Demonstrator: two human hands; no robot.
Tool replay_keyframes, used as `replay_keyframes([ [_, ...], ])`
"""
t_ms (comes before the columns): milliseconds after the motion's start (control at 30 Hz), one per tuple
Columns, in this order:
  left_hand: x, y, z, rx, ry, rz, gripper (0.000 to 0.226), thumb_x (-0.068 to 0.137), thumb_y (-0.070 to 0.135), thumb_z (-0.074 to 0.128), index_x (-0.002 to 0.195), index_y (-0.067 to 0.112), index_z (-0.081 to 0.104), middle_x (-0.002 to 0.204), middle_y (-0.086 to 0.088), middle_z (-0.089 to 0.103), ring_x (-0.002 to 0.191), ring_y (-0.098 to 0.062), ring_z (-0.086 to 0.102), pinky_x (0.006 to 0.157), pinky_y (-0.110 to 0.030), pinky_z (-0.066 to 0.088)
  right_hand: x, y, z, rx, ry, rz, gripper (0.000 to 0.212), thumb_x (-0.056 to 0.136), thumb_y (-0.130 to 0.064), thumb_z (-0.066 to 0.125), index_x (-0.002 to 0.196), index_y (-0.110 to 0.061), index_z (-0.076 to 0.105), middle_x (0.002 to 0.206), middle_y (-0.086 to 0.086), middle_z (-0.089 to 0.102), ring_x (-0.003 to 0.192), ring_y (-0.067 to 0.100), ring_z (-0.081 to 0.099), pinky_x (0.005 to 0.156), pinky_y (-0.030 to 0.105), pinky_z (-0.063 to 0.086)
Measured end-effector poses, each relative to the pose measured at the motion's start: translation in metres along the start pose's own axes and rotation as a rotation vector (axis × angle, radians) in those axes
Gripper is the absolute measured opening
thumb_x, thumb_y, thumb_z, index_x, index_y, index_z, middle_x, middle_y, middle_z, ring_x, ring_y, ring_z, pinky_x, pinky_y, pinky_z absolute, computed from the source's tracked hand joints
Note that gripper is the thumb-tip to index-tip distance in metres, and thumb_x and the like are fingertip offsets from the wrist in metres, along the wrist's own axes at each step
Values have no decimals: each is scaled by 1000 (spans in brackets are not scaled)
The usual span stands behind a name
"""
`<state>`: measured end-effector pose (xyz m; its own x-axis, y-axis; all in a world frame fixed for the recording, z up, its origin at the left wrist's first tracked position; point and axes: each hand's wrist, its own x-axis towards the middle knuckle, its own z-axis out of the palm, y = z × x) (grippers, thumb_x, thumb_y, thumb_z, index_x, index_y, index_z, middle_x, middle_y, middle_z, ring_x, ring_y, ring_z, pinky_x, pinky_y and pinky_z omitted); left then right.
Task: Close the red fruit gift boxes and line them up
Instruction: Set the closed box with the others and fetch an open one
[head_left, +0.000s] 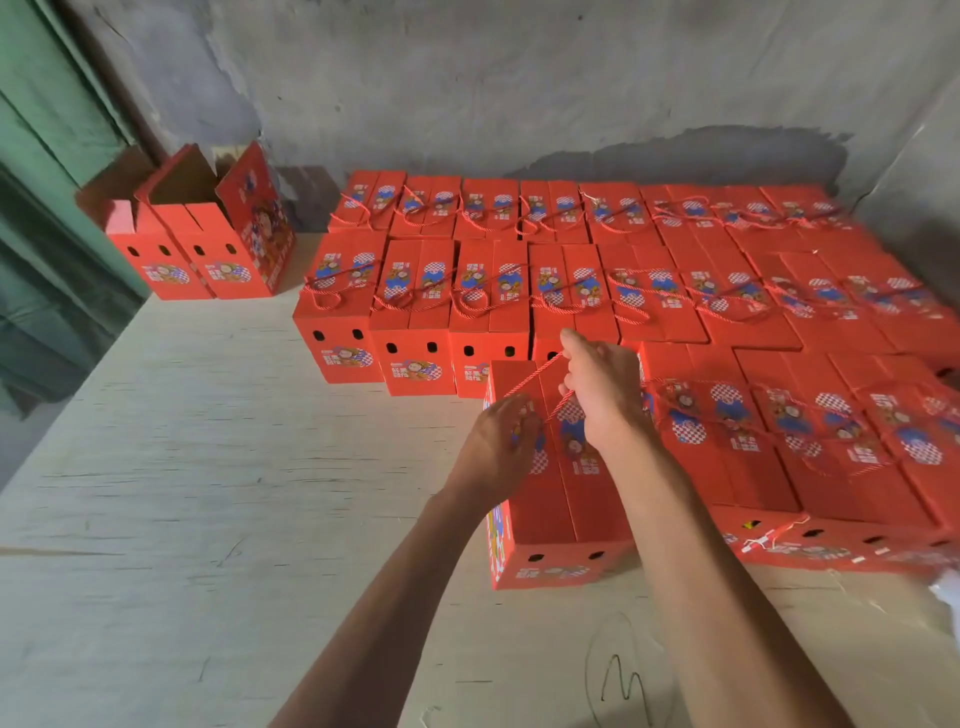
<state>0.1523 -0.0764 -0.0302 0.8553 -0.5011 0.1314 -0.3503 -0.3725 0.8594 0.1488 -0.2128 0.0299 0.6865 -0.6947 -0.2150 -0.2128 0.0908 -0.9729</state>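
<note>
A red gift box (561, 514) with its top flaps down stands at the left end of the nearest row, on the pale board (218, 467). My left hand (501, 441) lies on the box's top, fingers over the printed label. My right hand (602, 389) pinches the red rope handle (535, 375) and holds it taut above the lid. Several closed red boxes (415, 312) with rope handles fill the rows behind and to the right.
Two open red boxes (197, 244) with raised flaps stand at the back left by a green door (47, 171). A grey plastered wall (519, 93) runs behind the rows. The pale board stretches left and toward me.
</note>
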Motion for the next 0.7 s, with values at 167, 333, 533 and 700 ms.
replay_keyframes([
  [167,5,-6,28,-102,12,-20,36,111,23,43,140,9,58,144,7,51,141,-10,42,121,-30,30,13,-12,-11,13,17,-80,42,91,-31,68,74,7,61,49,-1,46,48,17,43,52,33,38],
  [333,23,-6,52,-114,-23,-35,43,110,34,44,144,11,55,136,30,40,129,25,27,109,-4,19,29,-19,-31,-7,68,-93,45,93,-32,66,75,9,63,48,-3,51,46,16,47,50,32,40],
  [533,30,-4,80,-223,-56,-126,47,112,39,33,151,17,47,145,26,37,150,-1,27,123,-27,22,37,-5,-46,-58,34,-124,49,96,-32,63,90,17,61,64,12,53,59,21,48,58,38,42],
  [700,37,-1,96,-229,-9,-222,54,111,44,26,158,18,35,156,15,28,154,-5,11,127,-28,7,52,-3,-52,-170,2,-132,59,95,-48,60,94,10,66,63,11,55,55,16,50,49,26,39],
])
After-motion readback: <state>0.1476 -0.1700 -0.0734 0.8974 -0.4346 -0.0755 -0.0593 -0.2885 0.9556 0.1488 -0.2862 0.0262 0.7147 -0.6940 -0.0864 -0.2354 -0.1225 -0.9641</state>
